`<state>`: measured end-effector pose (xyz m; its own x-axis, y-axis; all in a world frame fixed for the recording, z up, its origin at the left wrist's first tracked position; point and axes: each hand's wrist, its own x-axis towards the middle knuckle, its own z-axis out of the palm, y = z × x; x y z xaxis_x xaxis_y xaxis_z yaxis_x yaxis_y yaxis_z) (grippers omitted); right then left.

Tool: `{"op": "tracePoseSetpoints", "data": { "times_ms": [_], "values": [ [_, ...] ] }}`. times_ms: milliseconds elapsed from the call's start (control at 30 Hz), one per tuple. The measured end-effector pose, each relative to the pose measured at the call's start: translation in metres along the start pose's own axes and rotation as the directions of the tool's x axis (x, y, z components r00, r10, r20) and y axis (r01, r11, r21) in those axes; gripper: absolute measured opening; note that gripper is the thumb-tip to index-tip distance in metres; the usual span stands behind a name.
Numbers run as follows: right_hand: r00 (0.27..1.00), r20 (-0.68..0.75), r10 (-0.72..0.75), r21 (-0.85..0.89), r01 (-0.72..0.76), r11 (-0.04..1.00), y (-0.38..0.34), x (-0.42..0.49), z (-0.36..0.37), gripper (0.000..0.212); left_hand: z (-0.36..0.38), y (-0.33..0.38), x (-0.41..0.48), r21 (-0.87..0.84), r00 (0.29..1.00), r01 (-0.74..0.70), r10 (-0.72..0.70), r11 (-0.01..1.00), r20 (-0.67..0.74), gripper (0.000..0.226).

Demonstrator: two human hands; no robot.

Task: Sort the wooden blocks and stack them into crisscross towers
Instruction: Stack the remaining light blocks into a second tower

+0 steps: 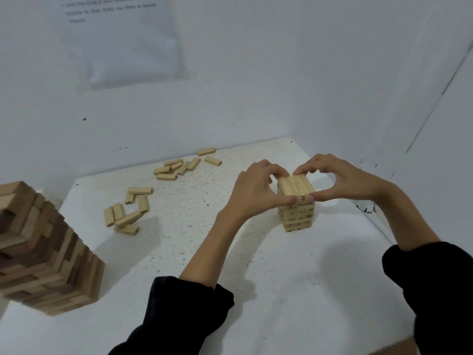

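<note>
A small crisscross tower of pale printed wooden blocks (297,213) stands on the white table (256,290), right of centre. My left hand (256,190) and my right hand (340,180) curl round the tower's top layer from both sides, thumbs pressed on the near face and fingertips on the far edge. Loose pale blocks lie in two scattered groups: one near the back wall (179,166) and one further left and nearer (126,213). A tall tower of larger, darker wooden blocks (43,254) stands at the left edge.
White walls close in the table at the back and right. A printed paper sheet (120,37) hangs on the back wall. The table's front right edge (399,344) shows at the bottom.
</note>
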<state>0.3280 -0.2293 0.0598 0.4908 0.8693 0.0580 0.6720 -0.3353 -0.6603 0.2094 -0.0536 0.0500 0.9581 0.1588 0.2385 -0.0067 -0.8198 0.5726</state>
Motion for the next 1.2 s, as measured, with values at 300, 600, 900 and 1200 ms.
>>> {"op": "tracePoseSetpoints", "data": {
  "times_ms": [300,600,900,1200],
  "values": [
    [1.0,0.001,0.017,-0.012,-0.017,1.0,0.004,0.0,0.001,0.051,0.002,-0.001,0.0,-0.015,1.0,-0.006,0.006,1.0,-0.004,0.051],
    [0.998,0.017,0.06,0.009,-0.061,0.998,0.002,-0.001,0.002,0.063,-0.005,0.002,-0.006,-0.032,1.0,-0.005,0.005,0.999,0.007,0.068],
    [0.998,-0.066,-0.012,0.018,0.013,1.0,-0.045,0.019,0.008,0.059,-0.051,-0.032,-0.013,-0.141,0.991,0.016,-0.034,0.99,-0.129,0.033],
    [0.947,-0.32,-0.004,0.081,0.031,0.996,-0.097,0.085,0.083,0.042,-0.073,-0.099,-0.025,-0.162,0.944,0.153,-0.193,0.975,-0.267,0.019]
  ]
}}
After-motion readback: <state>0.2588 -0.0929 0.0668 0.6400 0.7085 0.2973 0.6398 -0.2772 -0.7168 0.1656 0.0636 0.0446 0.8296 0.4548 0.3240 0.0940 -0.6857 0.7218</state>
